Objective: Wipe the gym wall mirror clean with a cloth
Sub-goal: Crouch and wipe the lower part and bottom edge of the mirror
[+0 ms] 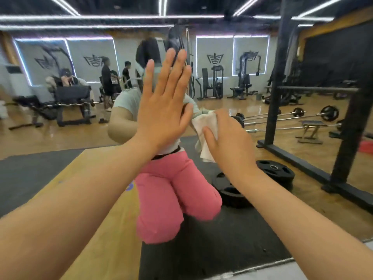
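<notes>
Mirror wiping, both hands on the glass

The left hand (161, 110) is lying spread flat on the mirror (252, 63); the right hand (228, 138) is pressing a white cloth (205, 128) against it, thumb pinning the fabric.

Cloth (207, 136): white, plain
Trousers (171, 199) of the reflected person: pink, plain, with a black waistband
Top (129, 102) of the same person: pale grey-green
Floor (60, 134): glossy orange-brown wood
Platform panel (101, 209): yellow-tan, with a small blue-purple mark
Mat (30, 172): dark grey to black
Weight plates (275, 171): black
Rack (275, 77): black
Barbells (282, 116): silver bars, black discs
Ceiling (121, 7): black, crossed by white light strips
Wall panels (94, 49): pale grey, each bearing a dark emblem, edged in white light
Object at the right edge (367, 147), kind unclear: red
</notes>
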{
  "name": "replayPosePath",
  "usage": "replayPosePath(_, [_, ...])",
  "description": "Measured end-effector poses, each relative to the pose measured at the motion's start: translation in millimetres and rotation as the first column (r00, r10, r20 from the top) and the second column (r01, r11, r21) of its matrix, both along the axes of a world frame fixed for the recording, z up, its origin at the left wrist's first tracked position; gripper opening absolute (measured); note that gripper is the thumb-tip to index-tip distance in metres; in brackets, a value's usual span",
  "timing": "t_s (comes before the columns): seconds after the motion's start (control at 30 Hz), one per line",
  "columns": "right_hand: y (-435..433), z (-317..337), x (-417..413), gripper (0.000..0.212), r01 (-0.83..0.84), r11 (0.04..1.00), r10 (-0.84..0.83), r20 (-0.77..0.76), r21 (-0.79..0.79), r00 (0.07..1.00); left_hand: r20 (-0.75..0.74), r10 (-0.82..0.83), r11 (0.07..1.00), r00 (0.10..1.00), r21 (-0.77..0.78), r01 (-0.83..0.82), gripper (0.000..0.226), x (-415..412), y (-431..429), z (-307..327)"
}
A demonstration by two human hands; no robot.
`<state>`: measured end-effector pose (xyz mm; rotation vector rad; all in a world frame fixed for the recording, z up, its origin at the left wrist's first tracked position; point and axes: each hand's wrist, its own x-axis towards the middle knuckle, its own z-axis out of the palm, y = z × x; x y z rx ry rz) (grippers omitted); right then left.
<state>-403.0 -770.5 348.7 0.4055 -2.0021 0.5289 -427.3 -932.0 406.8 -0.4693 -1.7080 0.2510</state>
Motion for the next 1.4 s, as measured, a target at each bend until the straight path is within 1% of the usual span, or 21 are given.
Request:
replayPosePath(0.07, [-3.4,-3.2,-1.2,0.028,0.056,0.998,-0.053,-0.091,0.036,0.994,-0.006,0.043,0.999,0.999,0.003,-0.043,0.066,0.8,0.8,-4.2])
replayPosePath(0.17, [-8.7,-6.6,-2.9,0.032,0.148,0.989,-0.139,-0.207,0.03,0.968,0.012,0.09,0.996,0.996,0.012,-0.09,0.066,0.1,-0.7,-8.7])
replayPosePath(0.27, [-9.7,-3.2,-1.7,0.031,0.173,0.983,-0.16,-0.18,0.059,0.971,0.026,0.083,0.997,0.996,0.008,-0.083,0.066,0.0,-3.4,-6.9])
replayPosePath(0.33, [-1.4,-0.5,-5.1,0.028,0.204,0.972,-0.176,-0.215,0.115,0.961,0.03,0.064,0.998,0.997,0.007,-0.064,0.066,-1.0,-3.9,-6.7])
replayPosePath(0.4, [15.2,2.2,-10.2,0.03,0.283,0.948,-0.241,-0.252,0.144,0.937,0.015,0.057,0.998,0.998,0.014,-0.057,0.066,-3.0,-3.6,-7.3])
replayPosePath(0.47, [36.9,3.3,-15.4,0.035,0.321,0.945,-0.307,-0.178,0.056,0.935,-0.008,0.061,0.998,0.998,0.023,-0.061,0.066,-3.8,-2.2,-8.2])
replayPosePath(0.53, [55.2,1.2,-19.2,0.037,0.386,0.918,-0.389,-0.02,-0.093,0.921,-0.025,0.078,0.996,0.997,0.032,-0.078,0.067,-4.8,-1.1,-8.8])
replayPosePath(0.57, [60.3,0.3,-20.8,0.036,0.403,0.899,-0.405,0.027,-0.17,0.914,-0.028,0.087,0.996,0.996,0.034,-0.086,0.068,-5.5,-0.9,-9.0])
replayPosePath(0.63, [57.7,2.1,-20.9,0.031,0.367,0.879,-0.367,0.059,-0.305,0.928,-0.026,0.091,0.995,0.996,0.031,-0.09,0.069,-6.2,-1.2,-9.5])
replayPosePath(0.67, [50.7,4.2,-20.3,0.027,0.326,0.882,-0.33,0.047,-0.341,0.943,-0.025,0.083,0.996,0.996,0.03,-0.082,0.068,-6.5,-1.3,-10.1])
replayPosePath(0.7, [40.5,6.1,-18.8,0.023,0.267,0.903,-0.278,0.017,-0.338,0.96,-0.027,0.072,0.997,0.997,0.032,-0.072,0.068,-6.6,-1.4,-10.6])
replayPosePath(0.77, [13.0,7.4,-14.8,0.019,0.104,0.966,-0.125,-0.072,-0.237,0.99,-0.038,0.055,0.998,0.998,0.032,-0.054,0.066,-6.8,-0.9,-10.7])
replayPosePath(0.83, [-10.3,7.5,-9.5,0.025,0.005,0.999,-0.012,-0.154,-0.041,0.988,-0.053,0.041,0.999,0.998,0.038,-0.039,0.065,-7.1,-0.9,-9.9])
replayPosePath(0.87, [-15.1,8.2,-7.7,0.028,-0.001,1.0,0.005,-0.174,0.025,0.985,-0.058,0.035,0.999,0.998,0.039,-0.033,0.065,-7.1,-0.8,-9.3])
replayPosePath(0.93, [-11.8,12.4,-7.8,0.038,0.015,0.997,0.0,-0.183,0.082,0.983,-0.061,0.029,0.999,0.998,0.039,-0.027,0.065,-7.4,-0.8,-8.9])
replayPosePath(1.0, [2.8,13.7,-12.8,0.036,0.066,0.991,-0.042,-0.191,0.12,0.981,-0.057,0.025,0.999,0.998,0.04,-0.023,0.066,-7.5,-1.1,-10.1])
replayPosePath(1.07, [22.5,15.4,-19.4,0.03,0.11,0.991,-0.094,-0.178,0.078,0.979,-0.051,0.025,0.999,0.998,0.041,-0.023,0.067,-7.4,-0.2,-10.0])
replayPosePath(1.1, [32.6,16.7,-22.6,0.033,0.122,0.992,-0.116,-0.158,0.028,0.981,-0.05,0.03,0.999,0.998,0.038,-0.028,0.067,-7.3,0.2,-9.2])
replayPosePath(1.13, [41.1,18.0,-25.1,0.035,0.137,0.99,-0.142,-0.135,-0.042,0.981,-0.053,0.039,0.999,0.998,0.035,-0.037,0.067,-7.1,0.3,-8.4])
replayPosePath(1.23, [49.9,21.3,-25.7,0.031,0.172,0.947,-0.196,-0.064,-0.272,0.978,-0.064,0.049,0.998,0.997,0.029,-0.048,0.068,-7.8,-0.7,-7.6])
replayPosePath(1.4, [31.2,21.9,-25.8,0.032,0.206,0.91,-0.232,-0.03,-0.359,0.972,-0.071,-0.018,0.999,0.997,0.031,0.02,0.068,-8.6,-1.7,-8.5])
